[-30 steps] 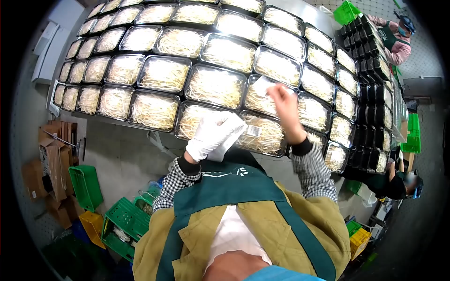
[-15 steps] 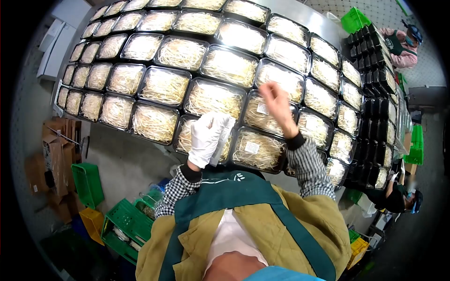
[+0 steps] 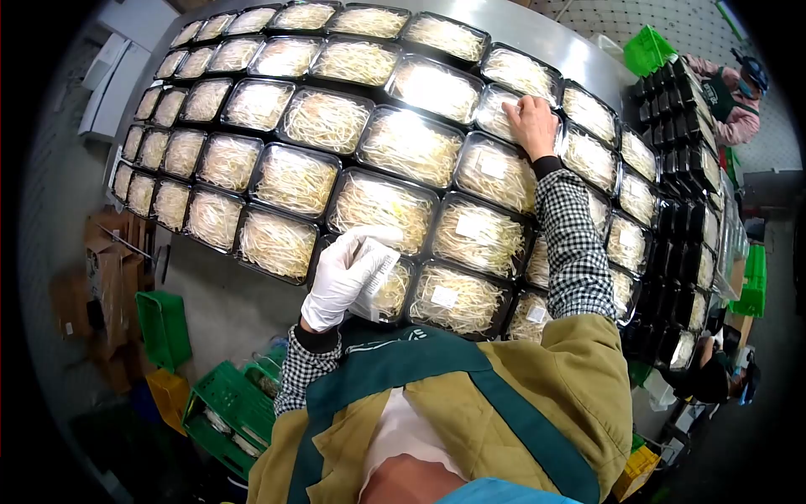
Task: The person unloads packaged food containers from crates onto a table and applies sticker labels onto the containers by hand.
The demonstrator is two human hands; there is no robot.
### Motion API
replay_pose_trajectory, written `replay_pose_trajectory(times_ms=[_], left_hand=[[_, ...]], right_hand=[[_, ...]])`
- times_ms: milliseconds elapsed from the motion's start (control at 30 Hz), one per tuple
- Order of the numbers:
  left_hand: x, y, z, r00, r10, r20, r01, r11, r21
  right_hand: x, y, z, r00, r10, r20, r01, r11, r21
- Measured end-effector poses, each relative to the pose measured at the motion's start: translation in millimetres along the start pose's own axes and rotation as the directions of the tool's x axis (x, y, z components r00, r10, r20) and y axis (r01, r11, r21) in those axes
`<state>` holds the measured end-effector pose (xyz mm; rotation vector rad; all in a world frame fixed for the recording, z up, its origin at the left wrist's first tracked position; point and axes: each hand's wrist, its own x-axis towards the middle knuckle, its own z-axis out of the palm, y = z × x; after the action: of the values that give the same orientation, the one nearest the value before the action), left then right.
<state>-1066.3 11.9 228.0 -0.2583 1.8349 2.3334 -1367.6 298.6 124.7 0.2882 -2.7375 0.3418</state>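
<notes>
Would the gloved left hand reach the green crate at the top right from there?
Probably not: rows of filled trays lie between the left hand and the green crate, and that hand holds a white strip.

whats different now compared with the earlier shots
The right hand has moved farther across the table, away from the person, and is now at a tray farther back. A label now shows on the tray just nearer. The gloved left hand still holds the label strip by the front row; the trays keep their arrangement.
</notes>
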Motion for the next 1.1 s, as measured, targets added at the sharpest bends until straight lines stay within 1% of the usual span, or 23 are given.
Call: replay_pose_trajectory(times_ms=[33,133,167,200,233,267,300,333,367,433,467,500,533,567,600,633,667,733,767,833,967,1033,1100], left_hand=[[1,-1,-3,1.0,0.015,0.015,-0.015,0.999,0.033],[16,-2,6,0.993,0.052,-0.103,-0.042,0.995,0.094],[20,-8,9,0.985,0.073,-0.155,-0.057,0.992,0.11],[19,-18,9,0.974,0.122,-0.189,-0.092,0.983,0.161],[23,-24,11,0.957,0.189,-0.221,-0.145,0.969,0.2],[28,-27,14,0.942,0.217,-0.255,-0.134,0.942,0.307],[33,-28,17,0.926,0.248,-0.286,-0.116,0.905,0.409],[34,-15,31,0.918,0.25,-0.309,-0.163,0.945,0.282],[33,-11,33,0.943,0.173,-0.286,-0.115,0.971,0.208],[37,-23,21,0.981,0.104,-0.162,-0.066,0.972,0.227],[35,-16,20,0.995,-0.008,-0.102,0.03,0.976,0.216],[32,-13,21,0.993,-0.057,-0.101,0.072,0.987,0.147],[27,-6,18,0.997,-0.06,-0.048,0.067,0.983,0.169],[23,-1,13,0.998,-0.064,0.005,0.062,0.979,0.192],[17,-1,10,0.995,-0.097,-0.015,0.098,0.992,0.075],[12,11,10,0.987,-0.155,-0.038,0.156,0.987,0.022],[8,15,7,0.982,-0.18,-0.055,0.179,0.983,-0.028],[0,18,-1,0.962,-0.24,-0.129,0.231,0.969,-0.085],[-1,17,-1,0.969,-0.194,-0.155,0.183,0.98,-0.082],[-3,26,2,0.962,-0.146,-0.23,0.115,0.983,-0.145],[-13,8,-21,0.986,-0.067,-0.154,0.08,0.994,0.079],[-14,0,-25,0.986,-0.005,-0.164,0.034,0.985,0.171],[-15,-7,-23,0.97,0.127,-0.21,-0.061,0.954,0.295]], right_hand=[[2,-1,-1,0.998,0.048,0.039,-0.049,0.999,0.02],[0,-4,-9,0.989,-0.005,-0.151,0.012,0.999,0.048],[-14,-19,-12,0.967,-0.054,-0.251,0.09,0.987,0.132],[-36,-43,-27,0.985,0.122,0.124,-0.159,0.922,0.354],[-58,-83,-68,0.818,0.077,0.57,-0.553,0.381,0.741],[-84,-89,-54,0.838,-0.215,0.502,-0.37,0.452,0.812],[-101,-116,-85,0.703,-0.513,0.493,-0.417,0.265,0.87],[-118,-137,-108,0.595,-0.523,0.61,-0.542,0.3,0.785],[-126,-147,-120,0.472,-0.524,0.709,-0.65,0.337,0.682],[-114,-130,-102,0.576,-0.457,0.678,-0.576,0.361,0.733],[-100,-112,-84,0.72,-0.329,0.611,-0.521,0.325,0.789],[-69,-93,-72,0.881,-0.25,0.403,-0.297,0.373,0.879],[-32,-71,-66,0.868,-0.056,0.493,-0.434,0.398,0.808],[8,-33,-34,0.977,-0.034,0.208,-0.128,0.686,0.716],[48,-10,-25,0.972,0.051,0.229,-0.157,0.868,0.472],[79,18,-2,0.999,-0.039,0.008,0.036,0.969,0.245],[98,29,4,0.997,-0.061,-0.054,0.066,0.993,0.097],[123,46,29,0.996,-0.084,0.014,0.084,0.996,0.006],[126,45,32,0.994,-0.089,0.061,0.09,0.996,-0.028],[123,41,42,1.0,-0.027,-0.004,0.027,0.993,-0.114],[117,49,48,0.995,0.023,-0.099,-0.027,0.999,-0.039],[91,20,29,0.952,-0.066,-0.3,0.051,0.997,-0.059],[49,-35,2,0.955,-0.046,-0.294,0.126,0.958,0.259]])
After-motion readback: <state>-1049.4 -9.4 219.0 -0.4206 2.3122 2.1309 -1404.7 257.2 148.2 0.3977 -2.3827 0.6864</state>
